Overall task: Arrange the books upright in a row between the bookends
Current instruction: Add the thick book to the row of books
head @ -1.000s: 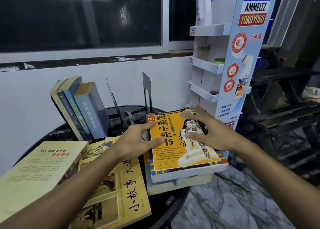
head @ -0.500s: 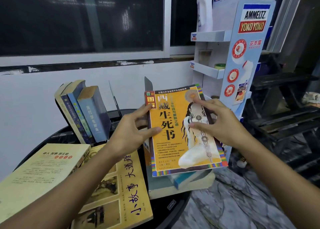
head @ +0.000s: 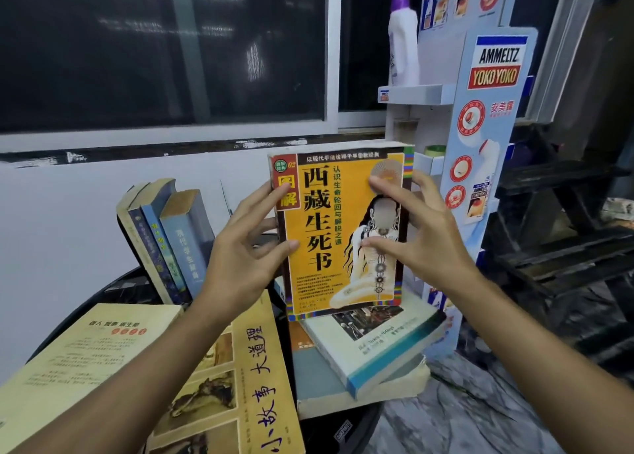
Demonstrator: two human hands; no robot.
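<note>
Two grips hold one orange book (head: 320,213) upright between them, its cover facing the camera.
The left grip (head: 236,258) clasps the spine edge, thumb pressed on the cover and fingers curled behind. The right grip (head: 422,244) takes the opposite edge, with thumb and forefinger tip on the cover and the other fingers wrapped round the side. Just below both grips a white-and-teal book (head: 377,347) lies flat on top of a small stack at the rim of the round black surface (head: 113,292); whether the orange book touches it cannot be told. Left of the left grip, several leaning books (head: 178,244) stand tilted in a row. Below the left forearm a yellow book (head: 254,378) and a pale book (head: 68,361) lie flat. Beyond the right grip stands a cardboard display stand (head: 494,117).
</note>
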